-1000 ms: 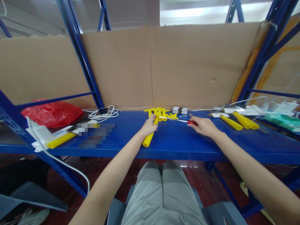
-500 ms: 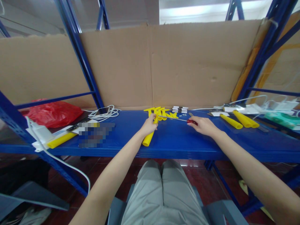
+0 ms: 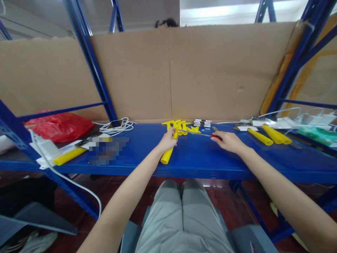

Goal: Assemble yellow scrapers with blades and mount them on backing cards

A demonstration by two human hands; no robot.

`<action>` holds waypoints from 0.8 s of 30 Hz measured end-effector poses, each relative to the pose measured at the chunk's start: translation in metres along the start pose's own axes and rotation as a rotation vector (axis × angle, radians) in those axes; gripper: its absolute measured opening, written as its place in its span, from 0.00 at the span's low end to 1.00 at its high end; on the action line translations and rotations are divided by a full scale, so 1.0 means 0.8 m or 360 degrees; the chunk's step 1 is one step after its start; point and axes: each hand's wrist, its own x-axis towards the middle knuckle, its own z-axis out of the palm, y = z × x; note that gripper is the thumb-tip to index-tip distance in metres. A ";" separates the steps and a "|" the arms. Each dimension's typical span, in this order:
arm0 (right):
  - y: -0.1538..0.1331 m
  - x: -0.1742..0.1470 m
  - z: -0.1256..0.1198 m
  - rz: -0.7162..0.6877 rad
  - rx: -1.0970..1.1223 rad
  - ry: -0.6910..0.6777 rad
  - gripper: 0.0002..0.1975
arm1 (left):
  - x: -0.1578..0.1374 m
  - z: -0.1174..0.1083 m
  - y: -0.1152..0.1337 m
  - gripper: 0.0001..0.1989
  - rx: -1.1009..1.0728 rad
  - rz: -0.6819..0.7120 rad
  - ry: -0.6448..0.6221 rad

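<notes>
Left hand [image 3: 167, 141]: closed around one yellow tube [image 3: 166, 157], held over the table [image 3: 202, 158]. Right hand [image 3: 228, 141]: right of the tube, gripping a red-handled screwdriver [image 3: 216, 137]; shaft reaches toward the tube's far end, contact too small to tell. Held tube judged mid-work. Beyond the tube: yellow T-shaped pieces [image 3: 182, 128], seemingly done. Beyond and right: small yellow parts [image 3: 195, 130], white stack [image 3: 202, 122], seemingly unused. New since the earlier frame: dark shape [image 3: 169, 23] above the cardboard [image 3: 223, 70]; hands unmoved.

Red bag [image 3: 63, 128] left of coiled white cable [image 3: 121, 128].
</notes>
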 end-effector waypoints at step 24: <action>0.011 0.000 0.008 0.0055 0.0035 0.0064 0.07 | 0.003 0.003 -0.004 0.25 -0.0036 0.0026 -0.0036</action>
